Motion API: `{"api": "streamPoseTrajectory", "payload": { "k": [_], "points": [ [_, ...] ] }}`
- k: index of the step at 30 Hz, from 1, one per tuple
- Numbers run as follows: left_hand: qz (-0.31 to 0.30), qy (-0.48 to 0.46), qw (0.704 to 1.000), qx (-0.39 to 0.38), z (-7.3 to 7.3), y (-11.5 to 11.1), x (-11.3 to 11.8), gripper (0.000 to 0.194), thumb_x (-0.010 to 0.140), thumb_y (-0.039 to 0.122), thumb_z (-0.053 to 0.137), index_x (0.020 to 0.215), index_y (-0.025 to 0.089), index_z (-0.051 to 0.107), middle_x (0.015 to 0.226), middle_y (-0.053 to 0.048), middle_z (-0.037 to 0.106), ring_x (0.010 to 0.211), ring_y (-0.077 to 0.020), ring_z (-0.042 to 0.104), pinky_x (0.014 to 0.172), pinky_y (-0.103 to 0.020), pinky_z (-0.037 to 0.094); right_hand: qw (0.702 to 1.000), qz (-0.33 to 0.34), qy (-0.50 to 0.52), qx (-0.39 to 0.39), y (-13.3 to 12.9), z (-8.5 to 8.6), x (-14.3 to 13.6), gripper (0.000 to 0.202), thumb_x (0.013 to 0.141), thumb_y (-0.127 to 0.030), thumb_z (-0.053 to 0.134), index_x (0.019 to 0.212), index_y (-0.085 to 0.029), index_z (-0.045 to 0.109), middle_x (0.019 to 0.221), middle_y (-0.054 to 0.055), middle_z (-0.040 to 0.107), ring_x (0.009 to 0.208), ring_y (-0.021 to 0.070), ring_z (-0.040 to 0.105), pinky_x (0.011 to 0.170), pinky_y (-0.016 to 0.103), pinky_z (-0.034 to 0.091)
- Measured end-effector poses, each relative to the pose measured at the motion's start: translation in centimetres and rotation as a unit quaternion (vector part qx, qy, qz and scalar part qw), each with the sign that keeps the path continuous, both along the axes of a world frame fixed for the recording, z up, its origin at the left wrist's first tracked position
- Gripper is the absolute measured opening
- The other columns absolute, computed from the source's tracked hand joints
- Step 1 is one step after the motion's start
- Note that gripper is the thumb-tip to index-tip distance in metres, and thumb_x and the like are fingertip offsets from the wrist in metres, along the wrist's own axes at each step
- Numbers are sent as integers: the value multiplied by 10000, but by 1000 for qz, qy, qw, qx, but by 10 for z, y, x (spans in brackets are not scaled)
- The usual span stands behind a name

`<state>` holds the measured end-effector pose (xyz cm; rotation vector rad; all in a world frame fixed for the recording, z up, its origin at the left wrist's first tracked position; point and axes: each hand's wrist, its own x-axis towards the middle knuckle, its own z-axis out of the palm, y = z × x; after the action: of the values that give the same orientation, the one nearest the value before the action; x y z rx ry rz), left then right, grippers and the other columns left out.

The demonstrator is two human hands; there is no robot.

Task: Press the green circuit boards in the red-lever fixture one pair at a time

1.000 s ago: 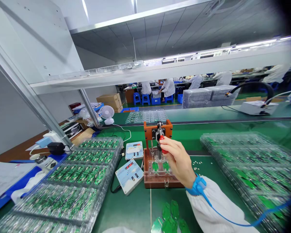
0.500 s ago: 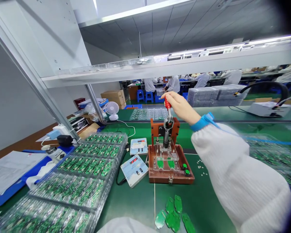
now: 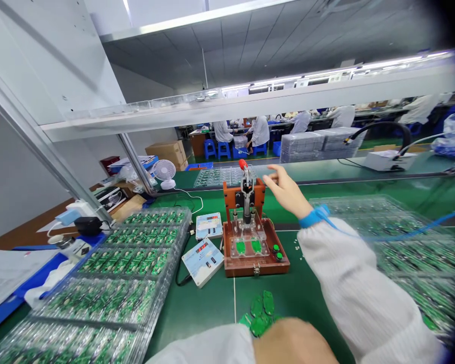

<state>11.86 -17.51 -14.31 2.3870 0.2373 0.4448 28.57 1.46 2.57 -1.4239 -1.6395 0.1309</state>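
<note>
My right hand (image 3: pixel 286 192), with a blue strap at the wrist, is in the air just right of the red-tipped lever (image 3: pixel 243 165), fingers apart and nothing in them. The lever belongs to a brown test fixture (image 3: pixel 256 265), where two green boards (image 3: pixel 256 246) lie under clear plates. Blurred at the bottom edge, my left hand (image 3: pixel 291 341) partly covers a loose pile of green boards (image 3: pixel 257 308); its fingers cannot be made out.
Clear trays of circuit boards (image 3: pixel 125 258) fill the left, with more trays (image 3: pixel 405 242) at the right. Two small meters (image 3: pixel 202 262) sit left of the fixture. A white fan (image 3: pixel 164 172) and a shelf (image 3: pixel 182 108) are beyond. People in white work in the background.
My right hand has let go of the red lever and moved right of it, fingers opened. My left hand has come into view over the loose boards. The view has shifted to the right.
</note>
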Motion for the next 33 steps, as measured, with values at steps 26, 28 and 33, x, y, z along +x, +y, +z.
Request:
{"api": "streamPoseTrajectory", "payload": {
  "k": [26, 28, 33],
  "points": [
    [501, -192, 843, -33, 7, 114, -75, 223, 942, 416, 625, 1018, 209, 595, 887, -46, 672, 890, -244, 643, 874, -409, 488, 939, 211, 196, -189, -85, -137, -36, 264, 911, -399, 628, 1044, -181, 696, 996, 87, 778, 930, 228, 745, 842, 357, 594],
    [496, -191, 847, -16, 4, 108, -73, 260, 928, 466, 644, 922, 214, 578, 884, -49, 659, 888, -247, 641, 843, -396, 501, 932, 214, 217, -196, -91, -136, -41, 283, 901, -434, 645, 1015, -184, 712, 1006, 83, 783, 945, 221, 748, 860, 345, 590],
    [465, -197, 863, -24, -7, 102, -69, 337, 939, 547, 631, 1031, 223, 612, 996, -84, 697, 992, -283, 676, 856, -429, 541, 925, 219, 215, -225, -95, -130, -29, 309, 807, -463, 768, 928, -179, 763, 779, 28, 773, 744, 186, 738, 696, 293, 591]
  ]
}}
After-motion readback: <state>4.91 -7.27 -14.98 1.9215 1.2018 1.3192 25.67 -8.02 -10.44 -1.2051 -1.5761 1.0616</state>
